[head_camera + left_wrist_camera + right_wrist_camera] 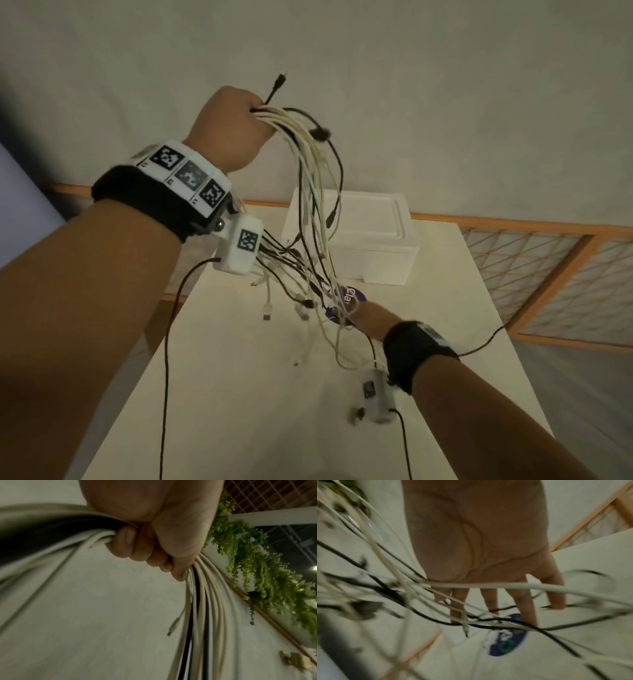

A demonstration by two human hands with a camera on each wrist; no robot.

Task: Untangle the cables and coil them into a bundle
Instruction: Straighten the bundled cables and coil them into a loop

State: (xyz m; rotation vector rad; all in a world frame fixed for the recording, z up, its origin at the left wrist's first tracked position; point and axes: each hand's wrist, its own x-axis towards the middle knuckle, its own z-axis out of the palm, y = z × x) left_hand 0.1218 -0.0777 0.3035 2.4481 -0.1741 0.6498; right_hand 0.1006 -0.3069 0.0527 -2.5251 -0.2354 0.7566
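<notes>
A tangle of white and black cables (317, 192) hangs from my raised left hand (233, 123), whose fingers (126, 540) are curled tight round the gathered strands (205, 601). A black plug end (277, 85) sticks up past the fist. The loose ends droop to the table with several connectors (267, 313) dangling. My right hand (363, 317) is low, inside the hanging strands, its fingers (525, 605) straight and spread, with a white cable (505, 585) lying across the palm and thin black ones (488, 620) crossing the fingertips. It grips nothing.
A white table (239, 394) lies below the hands. A white foam box (359, 233) stands at its far side, with a round purple sticker (349, 298) on the tabletop in front of it. A wooden lattice rail (548, 270) runs to the right. Black wrist-camera leads (166, 342) hang from both wrists.
</notes>
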